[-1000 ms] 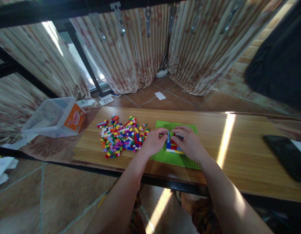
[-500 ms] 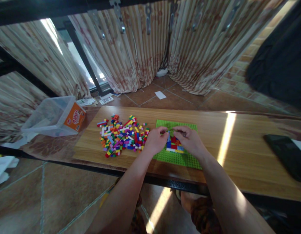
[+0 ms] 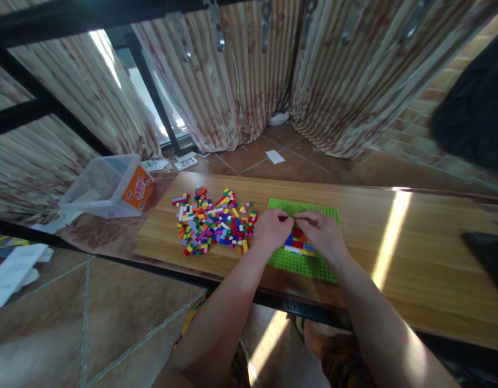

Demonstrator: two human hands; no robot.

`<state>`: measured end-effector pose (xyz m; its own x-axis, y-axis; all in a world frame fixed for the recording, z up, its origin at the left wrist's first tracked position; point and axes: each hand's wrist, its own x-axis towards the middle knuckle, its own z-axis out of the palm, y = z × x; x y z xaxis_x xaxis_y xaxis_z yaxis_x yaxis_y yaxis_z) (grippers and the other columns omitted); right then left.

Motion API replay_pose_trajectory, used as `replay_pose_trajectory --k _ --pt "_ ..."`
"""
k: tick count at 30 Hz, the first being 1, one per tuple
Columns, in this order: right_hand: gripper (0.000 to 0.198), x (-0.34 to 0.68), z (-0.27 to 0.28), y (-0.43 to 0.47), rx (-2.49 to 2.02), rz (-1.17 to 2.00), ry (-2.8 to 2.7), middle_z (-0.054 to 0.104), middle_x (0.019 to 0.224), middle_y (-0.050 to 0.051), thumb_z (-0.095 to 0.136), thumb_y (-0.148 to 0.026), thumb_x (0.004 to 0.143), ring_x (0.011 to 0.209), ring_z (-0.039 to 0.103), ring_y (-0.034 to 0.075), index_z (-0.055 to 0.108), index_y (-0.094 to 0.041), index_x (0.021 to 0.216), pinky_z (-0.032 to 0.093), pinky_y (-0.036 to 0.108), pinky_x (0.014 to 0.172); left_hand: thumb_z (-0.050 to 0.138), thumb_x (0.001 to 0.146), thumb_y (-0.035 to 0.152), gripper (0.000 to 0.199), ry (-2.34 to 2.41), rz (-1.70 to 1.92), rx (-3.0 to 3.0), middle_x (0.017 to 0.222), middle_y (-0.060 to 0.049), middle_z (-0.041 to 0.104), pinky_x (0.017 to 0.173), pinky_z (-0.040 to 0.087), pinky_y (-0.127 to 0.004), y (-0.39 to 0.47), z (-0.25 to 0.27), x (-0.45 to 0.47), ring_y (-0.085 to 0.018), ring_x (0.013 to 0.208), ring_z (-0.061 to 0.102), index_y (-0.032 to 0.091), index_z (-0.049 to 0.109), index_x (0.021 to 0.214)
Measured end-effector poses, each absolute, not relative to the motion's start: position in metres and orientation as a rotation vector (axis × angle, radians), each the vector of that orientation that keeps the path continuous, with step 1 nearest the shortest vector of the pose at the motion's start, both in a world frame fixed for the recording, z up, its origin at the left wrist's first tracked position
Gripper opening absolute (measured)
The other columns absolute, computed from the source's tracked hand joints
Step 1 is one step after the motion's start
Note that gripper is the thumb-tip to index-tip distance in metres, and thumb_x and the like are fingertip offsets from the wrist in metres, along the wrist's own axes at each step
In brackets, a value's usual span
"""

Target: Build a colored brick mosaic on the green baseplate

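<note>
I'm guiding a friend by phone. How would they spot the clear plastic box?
Start at the wooden tabletop. Left of the loose brick pile, past the board's left end, lies the clear plastic box, tipped on its side. Its orange label sets it apart.

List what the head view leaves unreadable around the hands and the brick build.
- Brick build: its far part hidden under the left hand and right hand.
- What the fingertips pinch: too small, covered by the fingers.
- Loose bricks: individual shapes too small to tell.
- Dark flat object: cut off by the right edge.
- Clear tub label: print too small.
</note>
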<state>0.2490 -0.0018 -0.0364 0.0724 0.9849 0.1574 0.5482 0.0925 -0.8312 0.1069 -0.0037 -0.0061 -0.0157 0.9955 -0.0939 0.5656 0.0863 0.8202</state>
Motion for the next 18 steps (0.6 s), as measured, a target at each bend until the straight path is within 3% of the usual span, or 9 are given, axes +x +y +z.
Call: replay_pose_trajectory --k 12,18 --pt "0.021 0.2518 -0.0379 0.0014 -1.532 0.782 -1.534 0.076 0.085 0.004 0.059 -0.032 0.070 0.080 0.070 0.021 0.078 -0.025 0.076 0.056 0.031 0.074 0.063 0.077 0.026 0.023 1.778 0.736 1.468 0.097 -0.010 0.077 0.082 0.053 -0.036 -0.0051 -0.0064 0.1151 -0.025 0.091 0.069 0.020 0.079 0.094" --pt "0.028 0.2589 -0.0446 -0.0033 -1.519 0.781 -1.607 0.075 0.097 0.007 0.058 -0.038 0.077 0.087 0.070 0.024 0.077 -0.022 0.090 0.054 0.038 0.083 0.058 0.082 0.029 0.028 1.774 0.718 1.516 0.103 -0.012 0.076 0.087 0.053 -0.039 -0.0124 -0.0042 0.1160 -0.028 0.099 0.068 0.019 0.077 0.100"
